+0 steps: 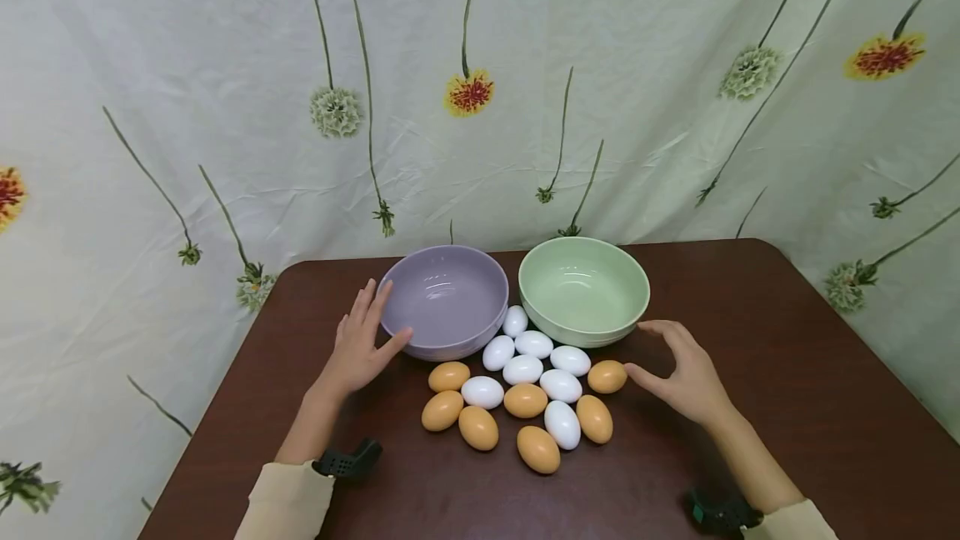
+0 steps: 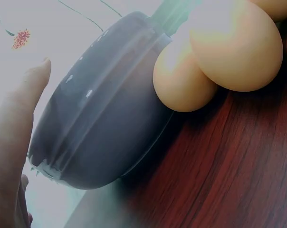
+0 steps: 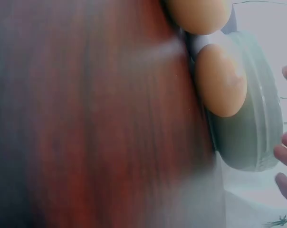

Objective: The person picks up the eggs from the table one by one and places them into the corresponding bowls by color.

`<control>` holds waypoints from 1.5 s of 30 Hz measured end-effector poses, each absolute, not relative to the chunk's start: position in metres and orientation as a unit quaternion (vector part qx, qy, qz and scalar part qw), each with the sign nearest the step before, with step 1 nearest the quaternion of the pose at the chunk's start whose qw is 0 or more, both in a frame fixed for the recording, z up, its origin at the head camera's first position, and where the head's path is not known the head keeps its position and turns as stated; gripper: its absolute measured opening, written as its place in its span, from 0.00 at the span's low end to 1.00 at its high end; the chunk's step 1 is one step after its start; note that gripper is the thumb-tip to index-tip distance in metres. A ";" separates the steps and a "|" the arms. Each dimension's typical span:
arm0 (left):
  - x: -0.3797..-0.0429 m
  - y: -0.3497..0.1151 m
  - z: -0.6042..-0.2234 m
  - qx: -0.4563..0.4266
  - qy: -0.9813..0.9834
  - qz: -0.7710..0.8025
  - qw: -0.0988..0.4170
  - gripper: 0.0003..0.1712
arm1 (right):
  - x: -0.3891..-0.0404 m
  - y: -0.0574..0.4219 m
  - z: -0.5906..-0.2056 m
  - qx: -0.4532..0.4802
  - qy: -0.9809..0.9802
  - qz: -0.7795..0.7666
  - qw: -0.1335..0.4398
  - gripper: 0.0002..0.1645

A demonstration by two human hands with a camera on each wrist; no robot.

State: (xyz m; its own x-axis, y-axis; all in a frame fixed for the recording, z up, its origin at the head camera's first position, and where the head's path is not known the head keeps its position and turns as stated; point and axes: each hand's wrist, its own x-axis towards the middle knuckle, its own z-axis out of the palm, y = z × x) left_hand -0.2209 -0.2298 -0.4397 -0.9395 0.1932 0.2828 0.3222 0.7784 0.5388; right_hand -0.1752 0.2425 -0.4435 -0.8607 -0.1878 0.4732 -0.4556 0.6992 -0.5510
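Observation:
My left hand (image 1: pixel 362 350) is at the left side of a purple bowl (image 1: pixel 444 300), fingers spread and thumb near the rim; whether it touches cannot be told. In the left wrist view the thumb (image 2: pixel 32 90) stands beside the bowl's outer wall (image 2: pixel 100 109). Right of it is a green bowl (image 1: pixel 583 290). My right hand (image 1: pixel 688 375) is off that bowl's lower right, thumb and fingers apart, holding nothing. Its thumb is close to a brown egg (image 1: pixel 607 377). White eggs (image 1: pixel 522 370) and brown eggs (image 1: pixel 526 400) lie in a loose group before the bowls.
The dark brown wooden table (image 1: pixel 772 315) has rounded back corners. Behind it hangs a pale cloth (image 1: pixel 645 65) printed with flowers. Each wrist wears a black device; one black wrist camera (image 1: pixel 348 461) is above the table's left front.

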 end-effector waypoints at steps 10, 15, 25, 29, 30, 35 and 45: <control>-0.226 -0.225 -0.447 -0.123 -0.909 -0.387 0.093 0.47 | -0.177 0.241 -0.454 0.192 -0.904 0.362 0.121 0.24; -0.226 -0.223 -0.451 -0.121 -0.898 -0.413 0.088 0.48 | -0.179 0.239 -0.460 0.214 -0.897 0.371 0.107 0.25; -0.228 -0.217 -0.461 -0.106 -0.854 -0.497 0.110 0.46 | -0.182 0.234 -0.463 0.239 -0.885 0.389 0.095 0.27; -0.229 -0.214 -0.465 -0.091 -0.808 -0.571 0.111 0.46 | -0.182 0.231 -0.464 0.234 -0.888 0.388 0.079 0.27; -0.229 -0.214 -0.466 -0.087 -0.798 -0.585 0.110 0.47 | -0.183 0.230 -0.465 0.234 -0.888 0.389 0.074 0.27; -0.225 -0.209 -0.458 -0.071 -0.765 -0.632 0.099 0.47 | -0.184 0.229 -0.467 0.234 -0.890 0.388 0.056 0.28; -0.230 -0.207 -0.473 -0.082 -0.724 -0.677 0.103 0.49 | -0.185 0.226 -0.468 0.241 -0.884 0.397 0.049 0.30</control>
State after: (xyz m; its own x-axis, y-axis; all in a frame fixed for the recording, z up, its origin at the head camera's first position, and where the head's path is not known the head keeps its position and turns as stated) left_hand -0.2300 -0.2070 -0.4730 -0.9652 -0.0216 0.2607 0.2586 0.0695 0.9635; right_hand -0.1851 0.2265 -0.4680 -0.8789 -0.3876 0.2781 -0.4654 0.5688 -0.6781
